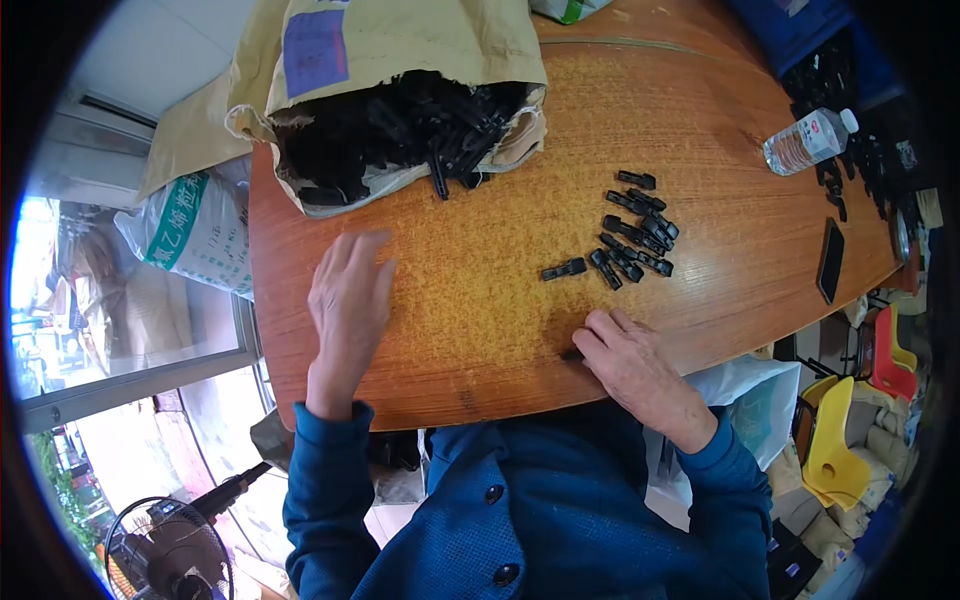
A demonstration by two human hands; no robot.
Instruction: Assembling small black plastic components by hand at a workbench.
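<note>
A large tan sack (420, 40) lies on the table with its mouth toward me, and black plastic parts (440, 125) spill from it. My left hand (350, 285) is over the table below the sack's mouth, fingers stretched and thumb apart, holding nothing. Near the table's front edge, my right hand (630, 360) has its fingers curled down. A bit of something dark shows by its fingertips, too hidden to name. Beyond that hand lies a loose pile of small black clip-like plastic parts (635, 235). One single black part (563, 269) lies left of the pile.
A clear plastic bottle (805, 143) and a black phone (830, 260) lie on the wooden table (470, 300) at right. Further black parts (870, 160) sit at the far right edge. A fan (170, 555) stands lower left; yellow chairs (838, 450) stand at right.
</note>
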